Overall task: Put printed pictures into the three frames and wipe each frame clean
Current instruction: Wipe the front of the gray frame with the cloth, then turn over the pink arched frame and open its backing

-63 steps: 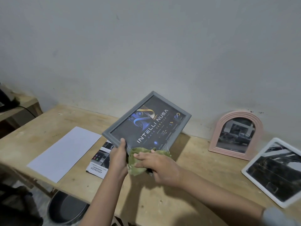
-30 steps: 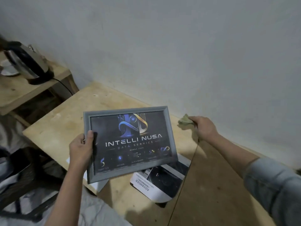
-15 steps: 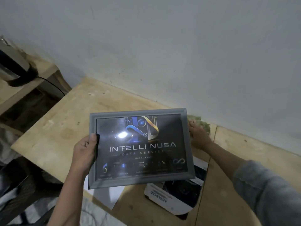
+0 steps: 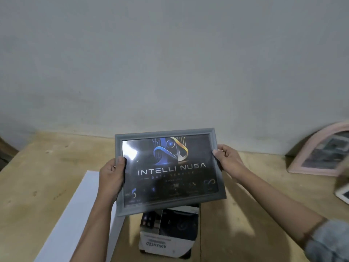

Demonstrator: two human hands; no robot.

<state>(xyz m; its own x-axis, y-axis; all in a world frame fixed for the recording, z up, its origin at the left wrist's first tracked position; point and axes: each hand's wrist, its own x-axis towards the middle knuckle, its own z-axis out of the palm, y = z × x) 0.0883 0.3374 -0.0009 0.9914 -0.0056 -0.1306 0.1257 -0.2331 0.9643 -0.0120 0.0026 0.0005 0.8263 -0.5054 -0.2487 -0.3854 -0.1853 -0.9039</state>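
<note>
- Two hands clamped on one grey frame (image 4: 168, 171), held up off the wooden table (image 4: 37, 176), face toward the camera, printed picture already inside.
- Nearest, below the frame: a printed leaflet (image 4: 168, 237) lying flat on the table, and a white sheet (image 4: 75, 224) beside it to the left.
- Left hand (image 4: 111, 176) wrapped round the frame's left edge, thumb laid on the glass; right hand (image 4: 228, 161) pinching the right edge a little higher up.
- Long axis running left to right between the hands, slightly tilted, top edge leaning away toward the wall (image 4: 170, 63); both hands about equally near, neither free.
- No cloth to be seen in either hand.
- Probably wiped and ready for setting down; bare tabletop straight ahead, between frame and wall, so a push forward and a lean-back likely suffice.
- Farther right, against the wall: a pink arched frame (image 4: 319, 150) standing with a picture in it.
- At the right border, a white frame (image 4: 343, 194), only a corner visible, blurred.
</note>
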